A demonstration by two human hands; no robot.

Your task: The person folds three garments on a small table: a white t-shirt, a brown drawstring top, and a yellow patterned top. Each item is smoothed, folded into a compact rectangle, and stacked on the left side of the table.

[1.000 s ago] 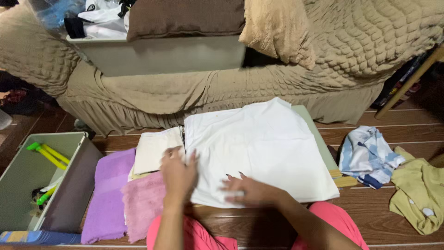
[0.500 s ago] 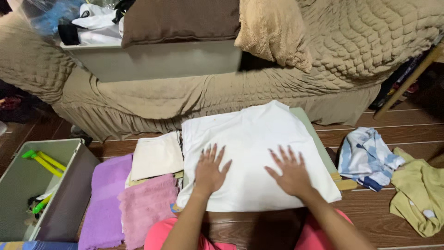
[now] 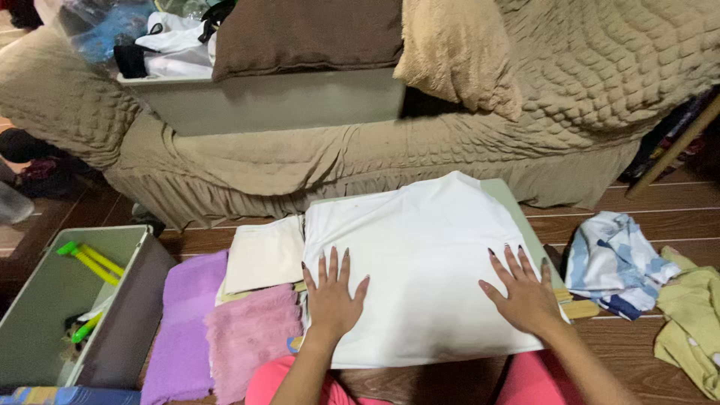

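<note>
A white folded garment (image 3: 420,255) lies flat on a pale green board (image 3: 517,217) on the wooden floor in front of me. My left hand (image 3: 331,294) rests palm down on its near left part, fingers spread. My right hand (image 3: 523,290) presses flat on its near right edge, fingers spread as well. Neither hand grips anything. A cream folded cloth (image 3: 264,253) lies just left of the garment.
A pink fluffy towel (image 3: 251,334) and a purple towel (image 3: 184,322) lie to the left, beside a grey bin (image 3: 124,315) holding green and yellow sticks. A blue-white cloth (image 3: 611,262) and a yellow-green garment (image 3: 690,319) lie on the right. A covered sofa (image 3: 315,157) stands behind.
My hands have moved from the left near side onto the white garment and then spread apart, the right one sliding out to its right edge.
</note>
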